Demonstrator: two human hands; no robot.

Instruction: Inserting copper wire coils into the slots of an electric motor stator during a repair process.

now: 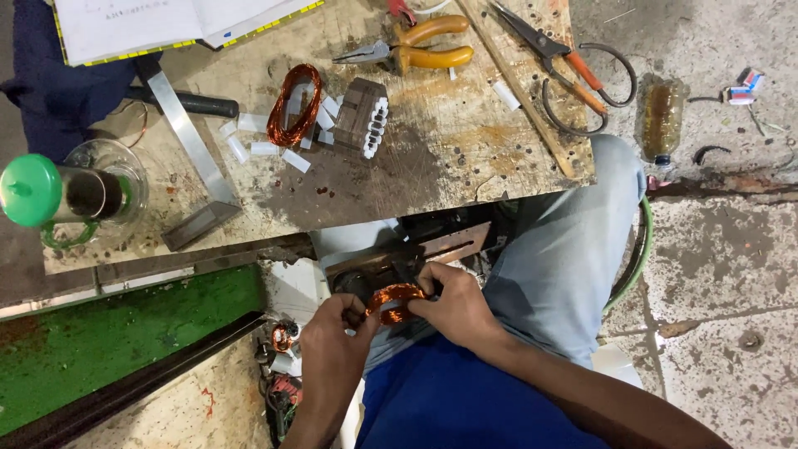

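Left hand (332,341): low in the view over the lap, fingers pinched on the near-left edge of a copper coil (396,301).
Right hand (453,306): thumb and fingers clenched on the coil's right side, opposite the left hand.
Coil: a small ring of orange-brown wire, held between both hands just under the bench (432,158) edge, in front of a dark metal block (416,254) that sits on the knees.
Lap: blue shirt nearest, pale jeans (565,258) running up to the right past the bench corner.
Floor left of lap: small copper-wound parts (283,337) and white scraps, beside a green board (108,337) with a dark bar along its edge.
Bench, near part: scarred wood, dotted with small holes; a steel square (195,158) lies slanted at the left.
Jar (108,179): clear glass at the bench's left edge; a cup with a green lid (29,189) lies across it; what is inside I cannot tell.
Bench, middle: a second coil (295,104) among white paper strips (266,148), touching a laminated core (363,116) with white strips in its slots.
Bench, far: yellow-handled pliers (420,51), big shears (573,66) with orange-wrapped handles, a wooden stick (524,91), an open book (166,25).
Bottle (662,116): on the concrete floor right of the bench, lying down, brownish liquid inside.
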